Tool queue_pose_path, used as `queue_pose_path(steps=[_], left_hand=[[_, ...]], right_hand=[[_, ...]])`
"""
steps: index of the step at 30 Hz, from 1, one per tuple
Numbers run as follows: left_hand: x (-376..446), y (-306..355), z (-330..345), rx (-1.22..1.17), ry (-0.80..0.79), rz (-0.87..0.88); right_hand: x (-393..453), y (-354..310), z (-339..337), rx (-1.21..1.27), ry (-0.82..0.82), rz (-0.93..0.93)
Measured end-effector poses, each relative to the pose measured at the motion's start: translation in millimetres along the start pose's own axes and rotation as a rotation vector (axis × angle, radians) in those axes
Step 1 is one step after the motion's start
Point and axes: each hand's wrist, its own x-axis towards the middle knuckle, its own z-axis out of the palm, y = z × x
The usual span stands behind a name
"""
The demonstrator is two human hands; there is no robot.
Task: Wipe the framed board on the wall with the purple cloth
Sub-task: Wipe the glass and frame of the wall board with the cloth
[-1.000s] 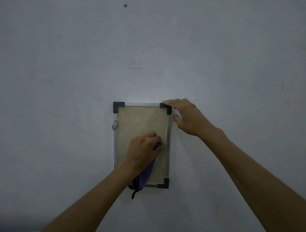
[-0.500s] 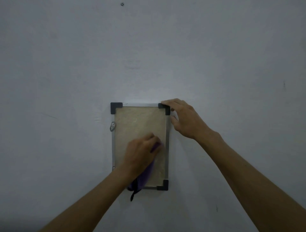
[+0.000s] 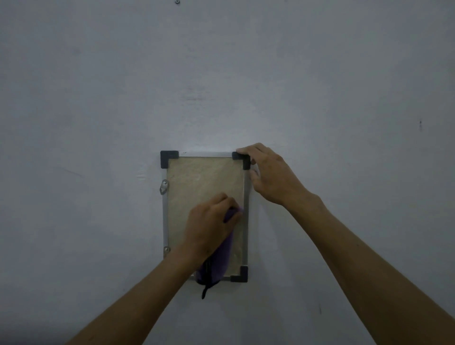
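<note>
A small framed board [image 3: 197, 182] with a beige face, silver rails and dark corner caps hangs upright on the wall. My left hand [image 3: 209, 222] grips the purple cloth [image 3: 220, 258] and presses it against the lower right part of the board's face. The cloth hangs down past the bottom rail, with a dark loop dangling below it. My right hand [image 3: 268, 172] holds the board's upper right corner, fingers over the top cap and thumb against the right rail. The lower left corner is hidden behind my left forearm.
The pale grey wall [image 3: 98, 98] fills the whole view around the board. A metal hanger tab [image 3: 164, 186] and a small screw [image 3: 167, 249] sit on the board's left rail. A screw head [image 3: 177, 2] shows in the wall near the top edge.
My left hand and the cloth have barely shifted on the board's lower right area. My right hand keeps its hold on the upper right corner.
</note>
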Motion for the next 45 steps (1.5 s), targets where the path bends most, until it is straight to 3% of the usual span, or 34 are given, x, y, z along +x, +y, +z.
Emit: queue_pose_path(steps=[4, 9, 13, 15, 18, 21, 25, 31, 34, 40, 45], left_hand=[[5, -2, -7, -0.010, -0.075, -0.059], [14, 1, -20, -0.269, -0.004, -0.337], [8, 5, -26, -0.520, 0.021, -0.553], [4, 9, -27, -0.655, -0.005, -0.630], [1, 14, -28, -0.801, -0.034, -0.709], [2, 21, -29, -0.890, -0.002, -0.758], [2, 28, -30, -0.837, 0.029, -0.783], [0, 30, -42, -0.990, -0.187, -0.795], [-4, 16, -50, -0.900, -0.250, -0.707], [-23, -31, -57, -0.211, -0.053, -0.472], [-48, -57, -52, 0.112, 0.005, -0.485]], right_hand=[[-3, -5, -2, -0.013, -0.014, 0.010], [-21, -13, -3, -0.035, -0.062, 0.041], [-60, -25, 13, 0.134, 0.148, 0.149], [-75, -31, 20, 0.242, 0.178, 0.246], [-84, -40, 23, 0.451, 0.114, 0.399], [-85, -47, 24, 0.581, -0.038, 0.437], [-89, -54, 30, 0.557, -0.128, 0.446], [-94, -54, 39, 0.426, -0.128, 0.417], [-96, -49, 45, 0.312, -0.114, 0.406], [-103, -40, 55, 0.136, 0.028, 0.362], [-97, -37, 56, 0.001, 0.175, 0.273]])
